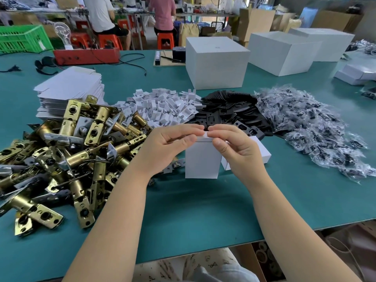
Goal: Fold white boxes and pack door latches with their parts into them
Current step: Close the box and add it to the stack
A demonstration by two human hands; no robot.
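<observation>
Both hands, left (168,143) and right (234,145), are pinching the top flap of the upright white box (202,159) on the desk (193,210).

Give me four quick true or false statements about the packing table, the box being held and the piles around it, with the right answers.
1. Both hands, left and right, pinch the top flap of the small white box. True.
2. The brass latches lie right of the box. False: they lie left.
3. The table is green. True.
4. The flat box blanks are black. False: they are white.
</observation>
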